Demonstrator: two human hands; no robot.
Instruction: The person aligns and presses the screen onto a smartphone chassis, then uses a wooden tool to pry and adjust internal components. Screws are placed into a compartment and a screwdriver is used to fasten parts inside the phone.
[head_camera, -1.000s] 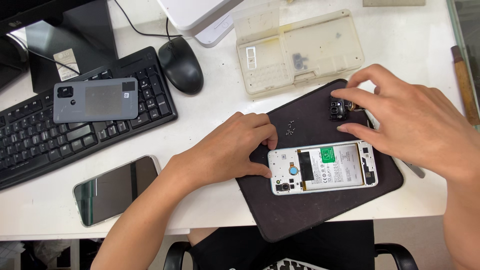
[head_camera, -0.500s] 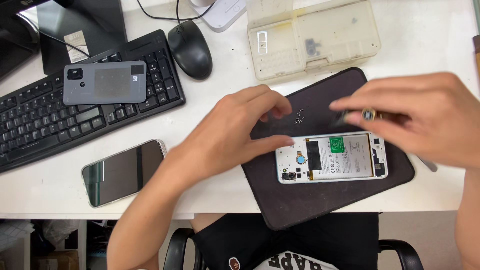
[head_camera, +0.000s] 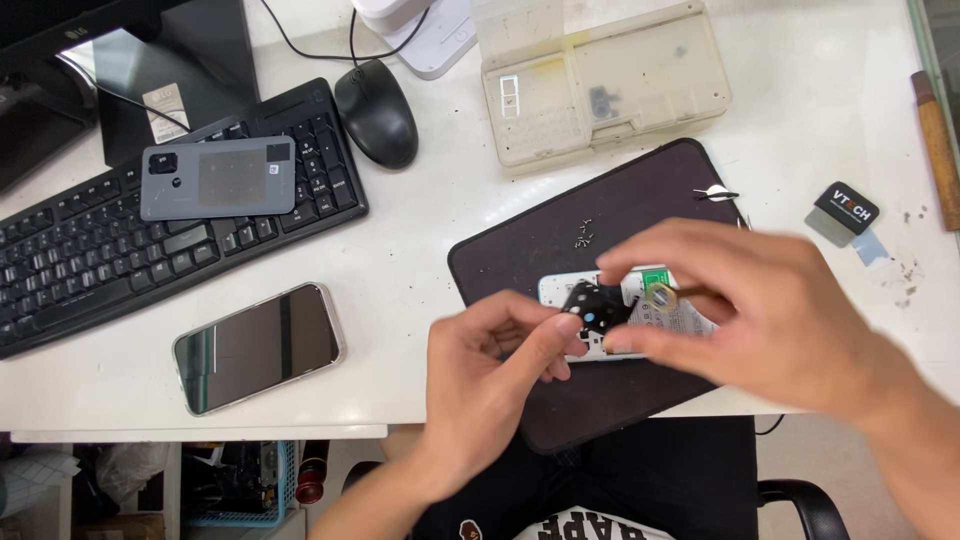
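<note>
Mostly hidden phone beneath hands

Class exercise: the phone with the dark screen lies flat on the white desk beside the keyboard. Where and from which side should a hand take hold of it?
Take the phone by its two long edges, coming down from above. It lies flat, screen up, with bare desk along both long sides, so fingers should fit there. The keyboard sits close to its far side, so a hold by the short ends looks more cramped.

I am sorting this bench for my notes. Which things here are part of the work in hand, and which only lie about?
In use:
left hand holding small black part
right hand
opened phone
dark mat
loose screws

Lying about:
keyboard
grey back cover
mouse
phone with dark screen
plastic parts box
</note>
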